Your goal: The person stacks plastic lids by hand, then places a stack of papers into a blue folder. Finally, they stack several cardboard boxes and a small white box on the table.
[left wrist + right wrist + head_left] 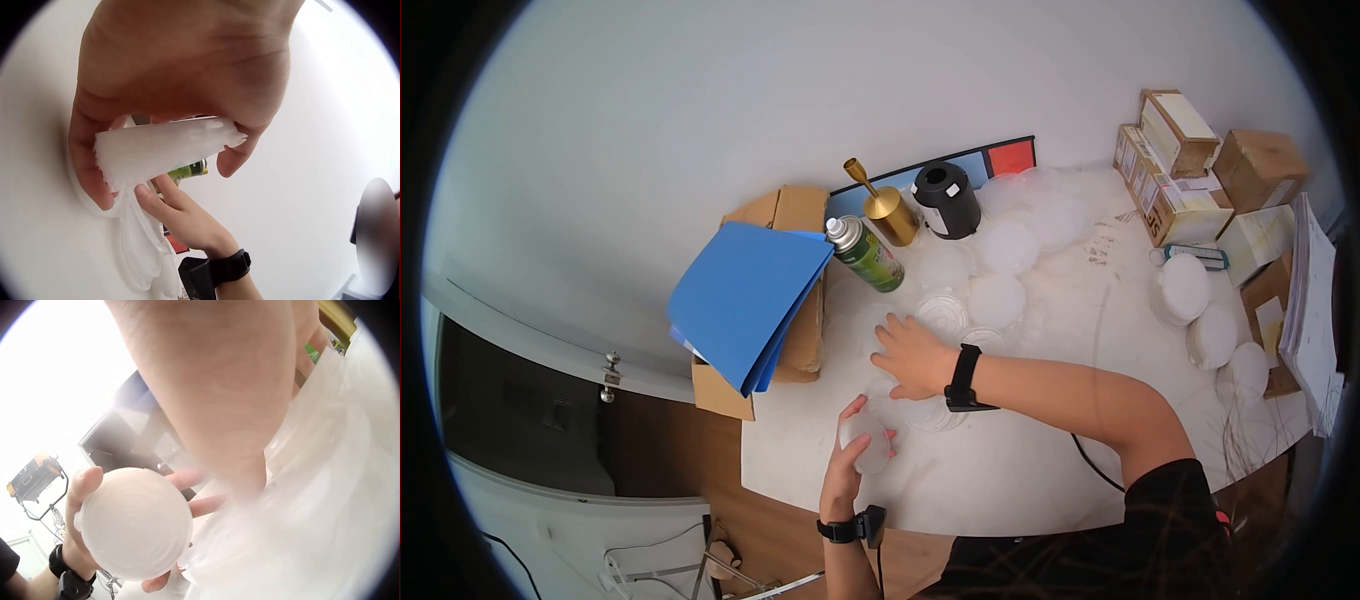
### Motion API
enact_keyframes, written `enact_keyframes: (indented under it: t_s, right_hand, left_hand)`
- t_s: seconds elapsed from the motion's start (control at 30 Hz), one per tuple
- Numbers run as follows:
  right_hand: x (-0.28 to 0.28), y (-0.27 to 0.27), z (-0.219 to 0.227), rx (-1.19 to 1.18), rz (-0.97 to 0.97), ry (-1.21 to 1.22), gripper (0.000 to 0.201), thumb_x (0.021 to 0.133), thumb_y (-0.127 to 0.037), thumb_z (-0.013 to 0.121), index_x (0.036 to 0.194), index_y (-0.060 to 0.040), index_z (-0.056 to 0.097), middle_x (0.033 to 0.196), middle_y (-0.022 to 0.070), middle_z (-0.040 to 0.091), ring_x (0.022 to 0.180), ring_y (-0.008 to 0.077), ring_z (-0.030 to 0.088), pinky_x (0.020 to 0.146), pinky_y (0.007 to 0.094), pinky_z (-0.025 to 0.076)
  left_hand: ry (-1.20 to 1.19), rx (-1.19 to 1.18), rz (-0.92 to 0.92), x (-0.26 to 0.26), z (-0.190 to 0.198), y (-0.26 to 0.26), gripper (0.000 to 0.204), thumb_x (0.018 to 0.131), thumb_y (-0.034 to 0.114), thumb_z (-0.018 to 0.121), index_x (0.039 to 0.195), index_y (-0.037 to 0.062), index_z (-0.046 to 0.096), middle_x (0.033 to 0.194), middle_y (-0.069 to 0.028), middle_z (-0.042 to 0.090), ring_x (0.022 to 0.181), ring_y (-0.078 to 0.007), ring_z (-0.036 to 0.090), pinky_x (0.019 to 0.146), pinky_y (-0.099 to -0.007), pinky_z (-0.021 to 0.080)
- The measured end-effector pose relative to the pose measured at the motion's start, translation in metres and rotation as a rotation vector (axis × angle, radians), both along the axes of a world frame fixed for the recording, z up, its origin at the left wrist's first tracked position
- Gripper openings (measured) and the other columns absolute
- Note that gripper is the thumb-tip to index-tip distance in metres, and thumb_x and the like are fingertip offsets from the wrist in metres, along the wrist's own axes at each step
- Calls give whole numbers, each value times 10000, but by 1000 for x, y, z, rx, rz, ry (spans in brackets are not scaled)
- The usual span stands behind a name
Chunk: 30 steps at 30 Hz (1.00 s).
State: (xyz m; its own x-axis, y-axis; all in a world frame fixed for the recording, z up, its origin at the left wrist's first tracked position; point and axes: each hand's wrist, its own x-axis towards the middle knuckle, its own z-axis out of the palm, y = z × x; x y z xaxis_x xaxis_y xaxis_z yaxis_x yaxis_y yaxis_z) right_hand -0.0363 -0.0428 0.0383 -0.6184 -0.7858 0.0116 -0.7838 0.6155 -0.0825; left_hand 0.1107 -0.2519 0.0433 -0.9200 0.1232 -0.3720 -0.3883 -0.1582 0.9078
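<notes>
My left hand [841,478] grips a short stack of round, translucent white plastic lids [867,446] near the table's front edge. Seen from the left wrist, the stack [159,150] is edge-on, with fingers round one side and the thumb at the other. From the right wrist it shows its flat round face [137,524]. My right hand [918,362] reaches across the table, fingers spread low among loose clear lids [941,314]. In the right wrist view, blurred clear plastic [312,506] lies close beside that hand, and its fingertips are mostly hidden there.
More white lid stacks [1008,246] spread toward the wall, with others [1183,288] at right. A green spray can [868,258], a brass-coloured object [890,215] and a black cylinder [948,205] stand behind. Blue folders [745,295] lean on a carton at left; small boxes [1180,130] pile at back right.
</notes>
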Motion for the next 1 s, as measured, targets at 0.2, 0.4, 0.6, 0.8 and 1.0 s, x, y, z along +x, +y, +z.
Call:
enact_keyframes:
  t_s: [0.2, 0.4, 0.6, 0.8, 1.0]
  right_hand:
    - [16, 83, 3, 22, -39, 111, 593, 908, -512, 701, 1315, -82, 659, 1524, 235, 482, 1454, 434, 384, 1179, 558, 327]
    - [28, 146, -4, -85, -209, 345, 601, 877, -422, 773, 1350, -78, 638, 1554, 232, 453, 1467, 434, 373, 1210, 564, 297]
    - [125, 185, 39, -156, -221, 67, 707, 879, -514, 747, 1472, -175, 564, 1616, 226, 376, 1501, 446, 314, 1199, 635, 274]
    - [144, 205, 2, -186, -430, 48, 761, 875, -507, 753, 1536, -222, 508, 1674, 222, 272, 1517, 488, 252, 1149, 734, 255]
    - [98, 224, -24, -209, -600, 167, 654, 894, -308, 750, 1501, -188, 537, 1661, 245, 274, 1509, 510, 245, 1129, 733, 292]
  left_hand:
    - [19, -17, -134, -16, 9, 64, 806, 897, 323, 706, 1582, 103, 343, 1390, -159, 494, 1123, -329, 662, 866, -451, 601]
    - [40, 57, -288, -51, 7, 106, 759, 922, 282, 687, 1580, 106, 351, 1467, -117, 420, 1166, -324, 647, 869, -452, 596]
    - [243, -150, -64, -82, 38, 70, 703, 949, 226, 661, 1572, 89, 366, 1415, -135, 490, 1144, -248, 633, 869, -400, 571]
    - [33, -478, -129, -139, 34, 20, 731, 926, 267, 683, 1562, 76, 377, 1185, -131, 593, 997, -224, 661, 778, -374, 567]
    - [-30, -346, -215, -123, 45, 57, 694, 944, 268, 681, 1552, 92, 398, 1187, -122, 595, 962, -215, 646, 784, -371, 558]
